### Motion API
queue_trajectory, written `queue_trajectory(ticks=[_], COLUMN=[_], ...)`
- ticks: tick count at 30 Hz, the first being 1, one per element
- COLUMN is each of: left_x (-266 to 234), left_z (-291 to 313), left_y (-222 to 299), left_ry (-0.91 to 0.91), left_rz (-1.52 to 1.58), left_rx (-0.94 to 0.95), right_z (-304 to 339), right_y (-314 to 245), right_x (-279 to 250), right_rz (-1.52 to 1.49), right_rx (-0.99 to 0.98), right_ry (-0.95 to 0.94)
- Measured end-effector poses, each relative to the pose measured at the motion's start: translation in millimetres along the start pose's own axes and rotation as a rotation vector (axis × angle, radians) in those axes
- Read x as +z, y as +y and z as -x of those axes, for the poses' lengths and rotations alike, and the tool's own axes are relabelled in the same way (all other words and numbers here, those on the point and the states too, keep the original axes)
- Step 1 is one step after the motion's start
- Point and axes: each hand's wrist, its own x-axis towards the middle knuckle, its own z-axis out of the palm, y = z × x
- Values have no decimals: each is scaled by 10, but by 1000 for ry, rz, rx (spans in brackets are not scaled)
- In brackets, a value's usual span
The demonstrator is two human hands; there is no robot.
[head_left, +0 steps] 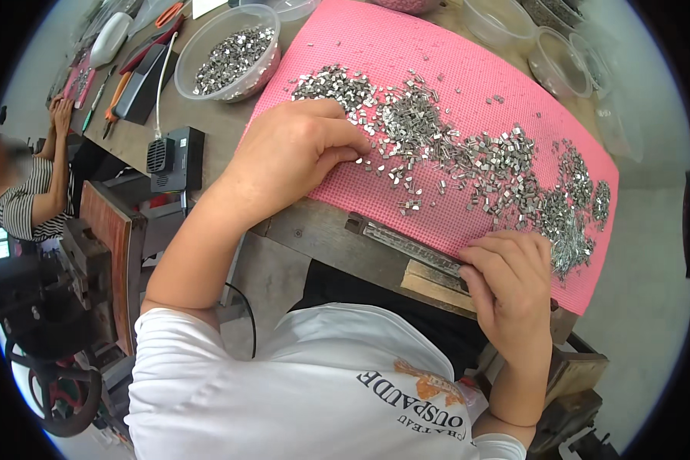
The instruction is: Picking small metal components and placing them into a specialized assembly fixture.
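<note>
My left hand (303, 149) is closed in a pinch over the pink textured mat (360, 34), at the edge of a spread of small silvery metal pieces (414, 115). Whatever lies between its thumb and forefinger is too small to make out. Along the mat's near edge runs a narrow metal bar fixture (410, 247) with a slot of small bits in it. My right hand (514, 284) is at the right end of this bar, thumb and fingers bent together there. Its fingertips hide what they hold. Thin pin-like pieces (567, 244) lie to its right.
A clear plastic bowl (188, 57) of metal pieces stands at the back left, near a small black fan-like device (176, 159). More clear tubs (556, 65) stand at the back right. Orange-handled pliers (117, 96) lie far left. Another person (34, 184) sits beyond.
</note>
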Motion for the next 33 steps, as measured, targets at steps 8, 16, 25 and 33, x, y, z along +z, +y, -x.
queue_trajectory(ticks=[8,16,25,33], left_x=[-11,36,302,314], left_z=[-2,80,287,314], left_y=[50,56,190,246], left_ry=[-13,51,255,334], left_rz=[-185,-28,-89,-225], left_rx=[59,-130,-286,-244], right_z=[-158,-606,-1062,-1174], right_y=[21,58,177,196], right_x=[39,147,480,551], right_rz=[-9,-37,48,94], right_rx=[-36,-206,-309,-338], right_ry=[-23,49,75,64])
